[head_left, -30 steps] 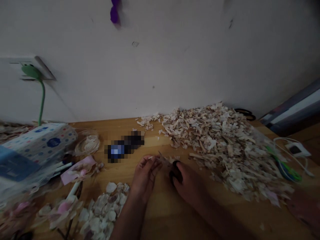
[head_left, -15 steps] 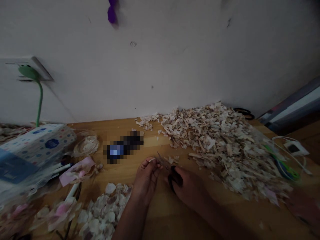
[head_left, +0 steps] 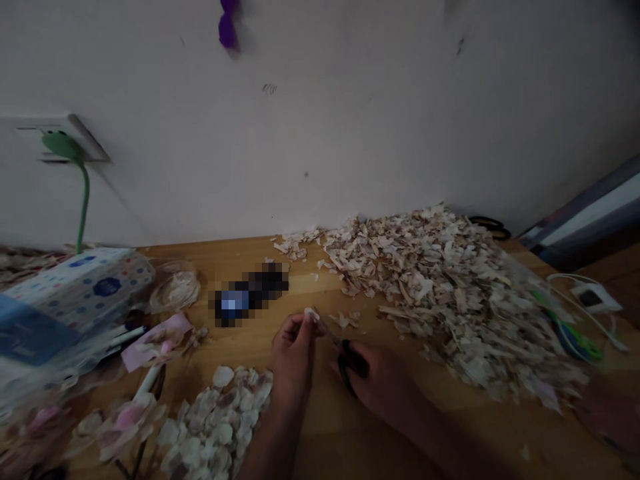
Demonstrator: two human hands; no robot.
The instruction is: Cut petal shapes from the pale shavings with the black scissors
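Observation:
Between thumb and fingers, my left hand (head_left: 295,347) pinches a small whitish petal-like piece (head_left: 311,313). My right hand (head_left: 383,377) grips black-handled scissors (head_left: 353,363), their blades pointing up and left at that piece. Whether the blades touch it I cannot tell. Left of my left wrist lies a pile of rounded, pale petal-like pieces (head_left: 220,423). Beyond my right hand spreads a large heap of dry, pale brown-edged scraps (head_left: 425,280), with a few loose scraps (head_left: 347,320) close to the scissor tips.
On the wooden table (head_left: 240,253) are a pixelated dark object (head_left: 250,293), a tissue box (head_left: 90,287), a pink strip (head_left: 157,340) and pink-centred flowers (head_left: 127,420). Another black-handled tool (head_left: 490,227) lies behind the heap; a white charger with cable (head_left: 595,297) is at right. A wall rises behind.
My left hand has turned, so the pale piece now shows upright above its fingertips. The scissors stay beside it, with their blades appearing closer together. The view has shifted slightly.

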